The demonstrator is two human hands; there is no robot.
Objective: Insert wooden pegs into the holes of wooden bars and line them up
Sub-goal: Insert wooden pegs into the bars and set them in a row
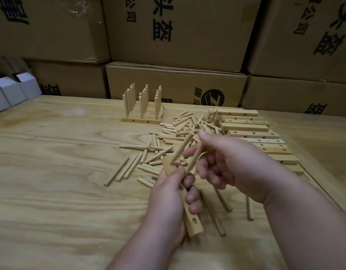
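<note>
The left hand (pixel 169 193) grips a wooden bar (pixel 189 217) around its middle, fingers curled over the near face, with the bar running lengthwise away from the person and tilted up off the table (pixel 51 172). One peg (pixel 183 149) already stands in the bar's far end, leaning up and to the right. The right hand (pixel 232 164) pinches a second peg (pixel 194 159) between thumb and fingers, its lower tip down at the bar just beside the left thumb, apparently being seated in the middle hole. The hole nearest the person (pixel 195 221) is plainly empty, so this bar looks to need at least one more peg. Beyond the hands lies a scattered heap of loose pegs (pixel 180 129), with a few strays near the right forearm. To the right, a stack of unfilled bars (pixel 252 131) waits, so much of the work is left. At the far side stands a row of finished bars (pixel 142 112), pegs upright, lined up side by side. Cardboard boxes (pixel 178 36) wall in the back.
</note>
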